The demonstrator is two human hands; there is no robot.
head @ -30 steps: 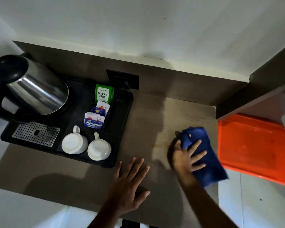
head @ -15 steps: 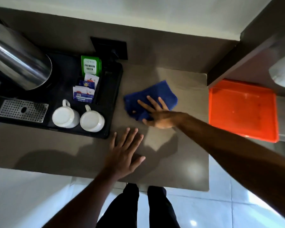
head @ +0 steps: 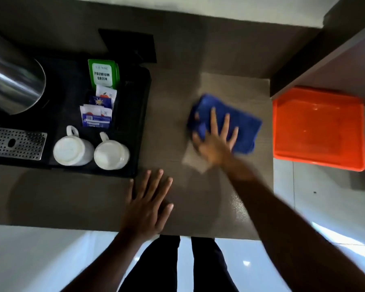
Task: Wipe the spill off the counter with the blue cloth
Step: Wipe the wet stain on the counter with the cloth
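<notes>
The blue cloth (head: 243,127) lies bunched on the brown counter (head: 72,197), right of the middle. My right hand (head: 216,142) presses flat on it with fingers spread, and it is blurred by motion. My left hand (head: 148,207) rests flat on the counter near the front edge, fingers apart, holding nothing. I cannot make out any spill on the surface.
A black tray (head: 142,127) on the left holds a steel kettle (head: 13,81), two upturned white cups (head: 72,148), tea sachets (head: 102,73) and a metal drip grate (head: 15,143). An orange tray (head: 318,127) sits beyond the counter's right edge. A dark shelf edge (head: 316,49) juts out at upper right.
My right hand has swept the cloth from the right front corner to the counter's middle, then back rightwards. My left hand has stayed planted. The camera has tilted further down.
</notes>
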